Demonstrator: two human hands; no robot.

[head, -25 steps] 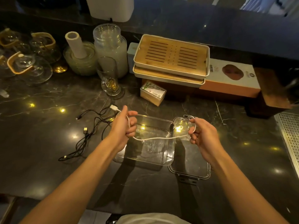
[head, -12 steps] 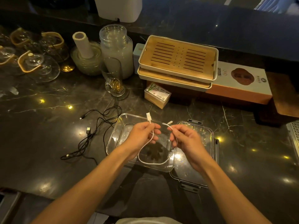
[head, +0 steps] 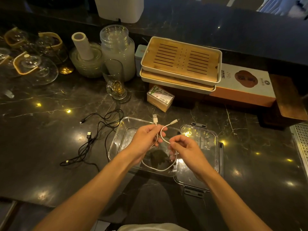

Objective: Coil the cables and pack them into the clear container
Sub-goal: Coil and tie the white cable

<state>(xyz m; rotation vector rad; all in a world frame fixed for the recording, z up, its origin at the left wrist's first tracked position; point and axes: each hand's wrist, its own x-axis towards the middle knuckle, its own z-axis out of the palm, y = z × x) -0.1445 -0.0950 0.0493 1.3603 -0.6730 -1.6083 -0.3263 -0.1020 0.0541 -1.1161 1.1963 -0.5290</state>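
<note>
A short white cable (head: pixel 160 169) hangs in a loop over the clear container (head: pixel 116 139) on the dark marble counter. My left hand (head: pixel 146 140) pinches both ends together, and the USB plug and the small plug stick up above its fingers. My right hand (head: pixel 185 150) grips the loop's right side just beside the left hand. The container's clear lid (head: pixel 203 147) lies flat against the container's right side. A tangle of black cables (head: pixel 93 139) lies loose on the counter left of the container.
Behind the container stand a glass cup (head: pixel 115 80), a small card box (head: pixel 160 98), stacked bamboo trays (head: pixel 181 60) on a long box, and a tall jar (head: pixel 117 50). Glass lids and dishes crowd the back left. A metal grate (head: pixel 301 142) sits at the right edge.
My hands came together from wide apart, folding the stretched white cable into a hanging loop. Both cable ends passed into my left hand, and my right hand slid down onto the loop.
</note>
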